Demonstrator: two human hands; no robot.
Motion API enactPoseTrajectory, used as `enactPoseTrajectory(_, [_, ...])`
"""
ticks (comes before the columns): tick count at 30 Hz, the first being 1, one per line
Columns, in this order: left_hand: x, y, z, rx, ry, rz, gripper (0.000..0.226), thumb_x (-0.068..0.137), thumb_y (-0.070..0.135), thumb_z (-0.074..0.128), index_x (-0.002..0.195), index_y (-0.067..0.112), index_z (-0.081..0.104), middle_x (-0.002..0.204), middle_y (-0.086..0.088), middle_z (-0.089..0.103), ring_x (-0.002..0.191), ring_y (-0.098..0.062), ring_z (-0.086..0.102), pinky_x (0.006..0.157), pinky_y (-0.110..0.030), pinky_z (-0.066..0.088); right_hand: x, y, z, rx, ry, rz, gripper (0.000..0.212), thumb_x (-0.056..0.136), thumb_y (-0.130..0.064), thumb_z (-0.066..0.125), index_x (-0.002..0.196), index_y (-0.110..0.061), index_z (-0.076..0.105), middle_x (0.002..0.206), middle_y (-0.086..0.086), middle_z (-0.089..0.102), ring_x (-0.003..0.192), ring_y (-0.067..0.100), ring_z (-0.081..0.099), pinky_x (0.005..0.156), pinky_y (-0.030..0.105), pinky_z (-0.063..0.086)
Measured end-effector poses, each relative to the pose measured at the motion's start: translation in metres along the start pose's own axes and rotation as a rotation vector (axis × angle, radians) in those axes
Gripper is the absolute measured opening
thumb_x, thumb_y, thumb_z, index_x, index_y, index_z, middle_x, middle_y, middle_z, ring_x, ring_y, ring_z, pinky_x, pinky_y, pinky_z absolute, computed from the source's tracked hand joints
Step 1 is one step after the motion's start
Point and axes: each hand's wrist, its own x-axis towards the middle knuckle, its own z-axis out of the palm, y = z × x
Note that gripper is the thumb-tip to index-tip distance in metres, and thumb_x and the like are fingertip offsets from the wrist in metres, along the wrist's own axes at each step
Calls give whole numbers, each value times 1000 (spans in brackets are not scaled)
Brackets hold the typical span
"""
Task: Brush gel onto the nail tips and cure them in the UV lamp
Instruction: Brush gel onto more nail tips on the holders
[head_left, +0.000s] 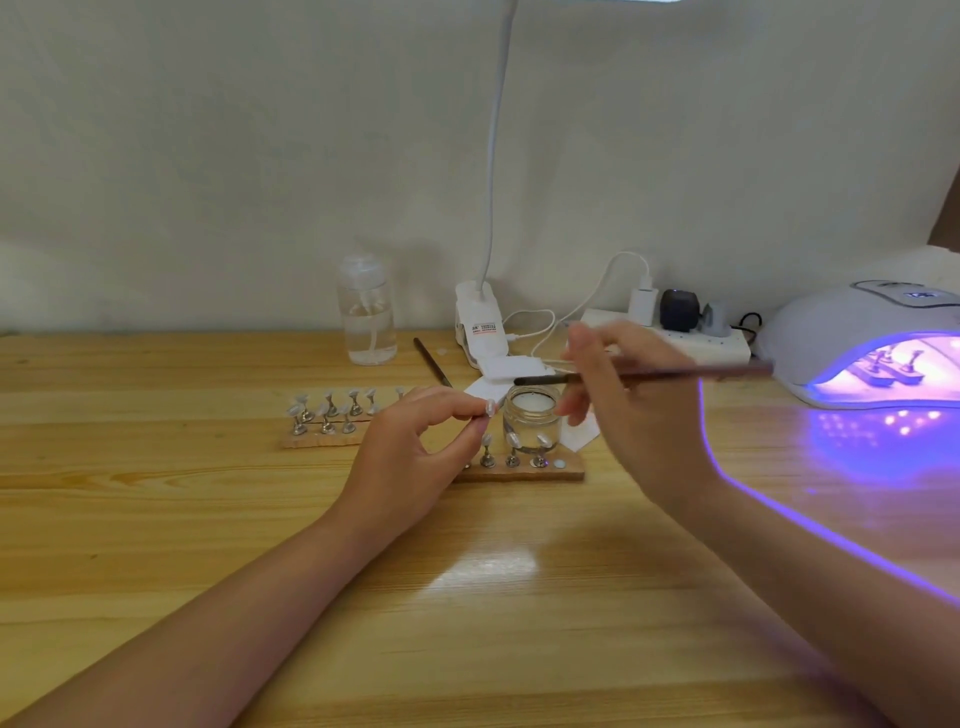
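My left hand (415, 441) pinches a small nail tip on its metal stand (488, 408) just left of the open glass gel jar (532, 421). My right hand (628, 395) holds a thin dark brush (675, 373) level, with its head above the jar's mouth. A wooden strip (519, 472) in front of the jar carries a few more nail tips on stands. A second strip (322, 439) with several tips lies to the left. The white UV lamp (857, 332) at the right glows violet, and nail stands are inside it.
A clear pump bottle (366, 312) stands at the back. A clip-on lamp base (478, 322) with white cables, a power strip (675, 332) with plugs, a spare brush (434, 361) and white wipes (582, 431) lie behind the jar.
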Motion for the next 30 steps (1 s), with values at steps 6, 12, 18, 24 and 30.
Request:
enactPoseTrajectory(6, [0,-1,1,20,3,21,20,78,-2,67,89,15,71,86,9,67,86,-4,60,81,-16,45,-28,10,2,-275,-58,-207,31,89,-27,43,72,-17,67,72,-21,61,75,-10,56,77,29,44])
enactPoseTrajectory(12, [-1,-2,2,32,-1,33,27,78,0,67,89,25,68,85,14,65,85,0,57,75,-7,39,-30,13,5,-240,-69,-268,38,92,-18,37,72,-7,67,67,-13,60,71,-7,55,73,16,42])
enactPoseTrajectory(18, [-1,-1,2,44,-14,24,23,79,2,67,91,21,71,84,13,65,84,-1,56,74,-9,39,-31,19,5,-346,-63,-342,34,92,-22,41,75,-13,69,71,-16,60,69,4,57,77,23,41])
enactPoseTrajectory(24, [0,-1,1,34,-18,11,23,80,3,66,90,22,70,84,14,64,83,0,56,74,-9,39,-31,19,4,-378,-85,-361,34,91,-21,42,73,-12,69,66,-9,64,67,4,57,75,24,42])
enactPoseTrajectory(30, [-1,-2,2,33,-10,2,23,80,3,66,90,23,70,83,17,63,83,0,56,76,-16,44,-32,18,3,-380,-109,-343,34,91,-21,42,73,-12,69,66,-9,64,66,5,57,75,24,42])
